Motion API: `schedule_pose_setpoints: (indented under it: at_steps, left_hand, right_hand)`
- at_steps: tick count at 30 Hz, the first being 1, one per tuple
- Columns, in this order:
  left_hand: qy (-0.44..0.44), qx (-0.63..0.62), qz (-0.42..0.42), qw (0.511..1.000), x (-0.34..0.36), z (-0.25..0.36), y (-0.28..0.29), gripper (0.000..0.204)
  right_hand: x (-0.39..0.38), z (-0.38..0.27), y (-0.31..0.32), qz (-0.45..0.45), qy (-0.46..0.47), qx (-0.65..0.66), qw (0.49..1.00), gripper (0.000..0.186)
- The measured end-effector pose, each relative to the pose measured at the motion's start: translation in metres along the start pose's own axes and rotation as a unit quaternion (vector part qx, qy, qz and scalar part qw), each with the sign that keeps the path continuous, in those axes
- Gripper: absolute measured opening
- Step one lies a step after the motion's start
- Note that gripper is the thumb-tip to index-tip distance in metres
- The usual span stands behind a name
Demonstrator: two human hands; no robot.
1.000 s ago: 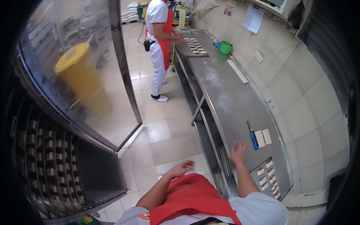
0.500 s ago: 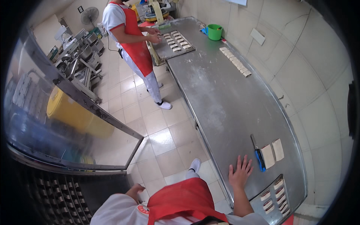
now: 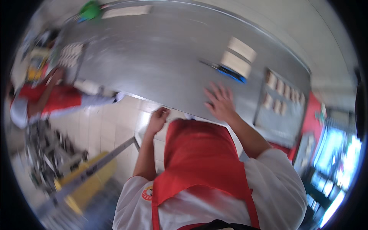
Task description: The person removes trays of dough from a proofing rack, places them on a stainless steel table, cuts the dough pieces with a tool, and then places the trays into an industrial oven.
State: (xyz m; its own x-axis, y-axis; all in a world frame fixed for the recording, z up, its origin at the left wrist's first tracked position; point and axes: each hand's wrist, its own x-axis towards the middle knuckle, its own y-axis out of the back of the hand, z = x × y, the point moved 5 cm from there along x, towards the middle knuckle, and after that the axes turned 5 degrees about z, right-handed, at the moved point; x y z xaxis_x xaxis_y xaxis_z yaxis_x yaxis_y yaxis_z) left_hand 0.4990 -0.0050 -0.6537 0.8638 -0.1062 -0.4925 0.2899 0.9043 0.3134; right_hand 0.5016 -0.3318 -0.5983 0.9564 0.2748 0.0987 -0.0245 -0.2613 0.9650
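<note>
My right hand (image 3: 221,102) is over the steel table (image 3: 153,57) near its front edge, fingers spread, holding nothing. At the edge, left of the red apron (image 3: 201,149), my left hand (image 3: 158,120) has its fingers curled in; I see nothing in it. Beyond my right hand lies a knife-like tool (image 3: 232,74) with a thin dark blade and a blue and black handle. Against it are two flat pale dough rectangles (image 3: 235,64), side by side. To the right, a metal tray (image 3: 278,124) carries several small filled dough pieces (image 3: 280,87).
Across the table at far left are a pale dough strip (image 3: 126,12) and a green container (image 3: 90,10). A co-worker in a red apron (image 3: 53,99) stands at the left end, by another tray of dough pieces (image 3: 71,55). Behind are a door frame (image 3: 96,163) and yellow bin (image 3: 94,180).
My view has swung right, so the table now lies across in front of me. My left hand has come up to the table edge. The right hand stays spread by the blue-handled tool.
</note>
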Motion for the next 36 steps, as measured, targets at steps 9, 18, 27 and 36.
schedule_pose_setpoints:
  at_steps: [9, 18, 27, 36]
  left_hand:
    - [-0.207, -0.068, -0.089, 0.972, 0.061, 0.159, -0.048, 0.022]
    - [-0.354, 0.074, -0.141, 0.921, 0.163, 0.287, -0.143, 0.043]
    - [-0.516, 0.422, -0.191, 0.72, 0.169, 0.31, -0.253, 0.083]
    - [-0.356, 0.438, -0.09, 0.82, 0.118, 0.243, -0.193, 0.078]
  right_hand:
    - [0.017, 0.069, 0.061, 0.218, -0.171, 0.051, 0.959, 0.03]
    - [-0.005, 0.061, 0.034, 0.011, -0.319, 0.031, 0.947, 0.045]
    - [-0.19, 0.009, 0.039, 0.075, -0.559, 0.328, 0.758, 0.035]
    - [-0.202, 0.055, 0.039, 0.172, -0.485, 0.503, 0.695, 0.038]
